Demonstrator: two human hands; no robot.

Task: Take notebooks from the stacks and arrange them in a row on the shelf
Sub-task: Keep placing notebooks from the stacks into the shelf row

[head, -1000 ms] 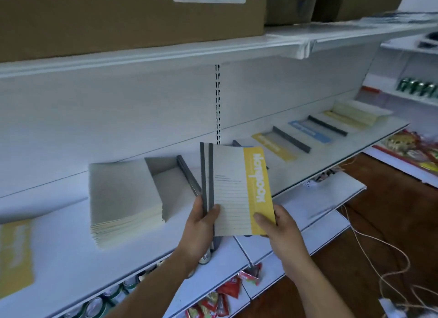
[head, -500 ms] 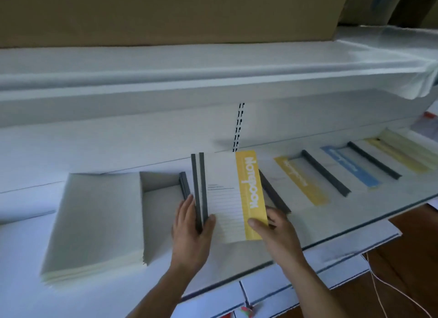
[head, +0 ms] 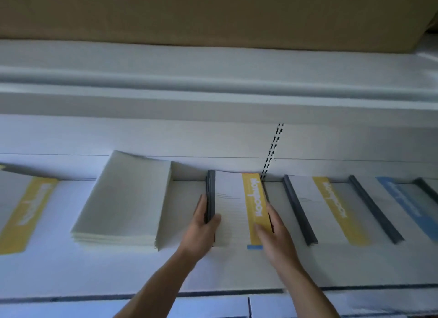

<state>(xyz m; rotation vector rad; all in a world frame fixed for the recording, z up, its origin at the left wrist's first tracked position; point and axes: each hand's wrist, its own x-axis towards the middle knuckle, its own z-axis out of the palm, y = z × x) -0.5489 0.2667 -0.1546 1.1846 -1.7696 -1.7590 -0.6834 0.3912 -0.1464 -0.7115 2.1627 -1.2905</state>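
Notebooks (head: pixel 232 211) flat on shelf (head: pixel 94 270)

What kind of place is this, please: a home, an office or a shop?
Probably a shop or its stockroom: a white metal shelf with a slotted upright, many identical notebooks laid in a row, and a cardboard carton stored above.

I get a dim, bluish view; the white metal shelf (head: pixel 71 270) looks soft, its straight lines bowing toward the left and right edges.
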